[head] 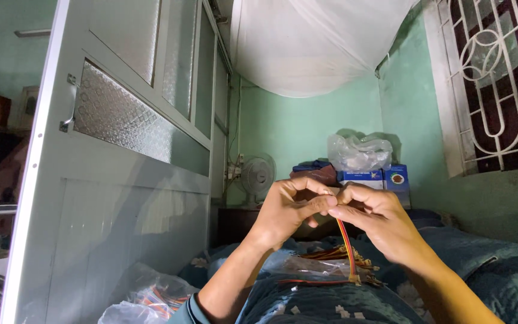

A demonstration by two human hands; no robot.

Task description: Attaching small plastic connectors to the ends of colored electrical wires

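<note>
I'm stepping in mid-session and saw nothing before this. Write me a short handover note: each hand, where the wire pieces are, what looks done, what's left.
Left hand: raised, fingertips pinched on the top end of the red-and-yellow wire lead.
Right hand: pinching the same end, touching the left.
The lead hangs down; its lower connector end sits by the pile of similar leads on the blue bedding.
More leads in a clear plastic bag, lower left.
Done or left: cannot tell which leads are finished.
</note>
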